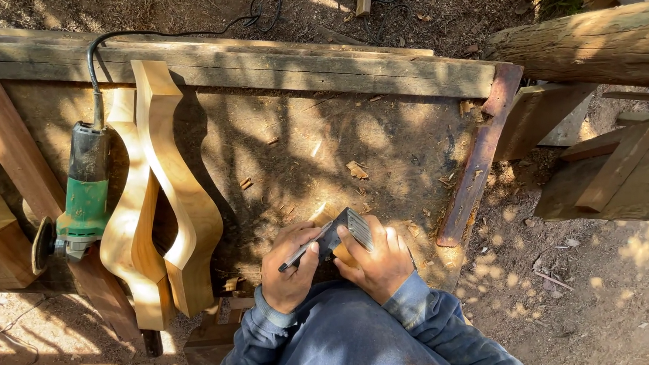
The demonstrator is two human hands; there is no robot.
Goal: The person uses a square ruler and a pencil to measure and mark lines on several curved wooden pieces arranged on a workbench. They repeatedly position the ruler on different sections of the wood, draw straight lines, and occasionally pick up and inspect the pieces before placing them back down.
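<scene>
While the right hand [381, 263] presses a metal square [351, 232] flat on a small wood block [328, 214] at the workbench's [304, 144] near edge, the left hand [290, 266] grips a pencil [300, 252] against it. Both hands sit close together. An angle grinder [79, 199] lies beside curved wooden legs [164, 196].

I count two curved, pale carved wooden pieces [162, 196] on the bench, one green-bodied angle grinder [79, 199] with one black cord [169, 34], two hands, left [288, 266] and right [379, 263], one dark metal square [344, 232], one thin pencil [300, 254], one rusty flat steel bar [481, 154], one round log [598, 41].
</scene>
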